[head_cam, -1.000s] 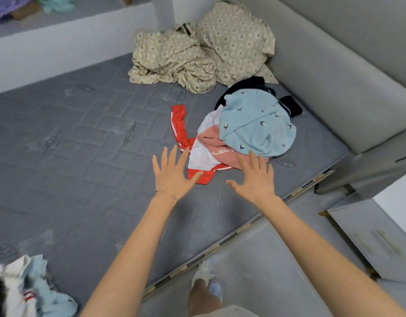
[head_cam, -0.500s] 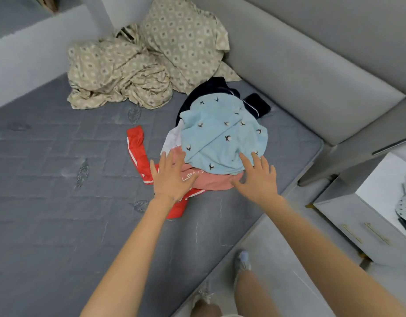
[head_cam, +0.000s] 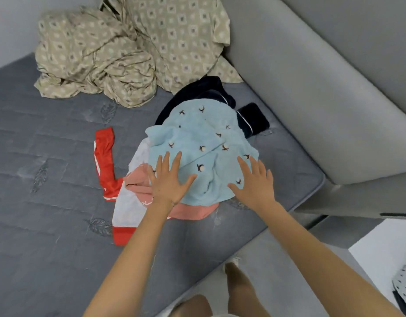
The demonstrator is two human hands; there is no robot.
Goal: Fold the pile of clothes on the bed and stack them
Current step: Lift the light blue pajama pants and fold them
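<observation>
Both hands over the clothes pile

I'm spreading my left hand (head_cam: 168, 183) and right hand (head_cam: 254, 183) wide, fingers straight, seemingly touching the light blue garment (head_cam: 204, 143) topping the pile.

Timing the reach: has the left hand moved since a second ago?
Yes. The left hand has advanced away from the person, from over the bare mattress to over the light blue garment, at its near edge.

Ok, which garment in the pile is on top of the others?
The light blue garment with dark motifs; the pink piece, white-and-red piece and navy piece lie partly under it.
</observation>
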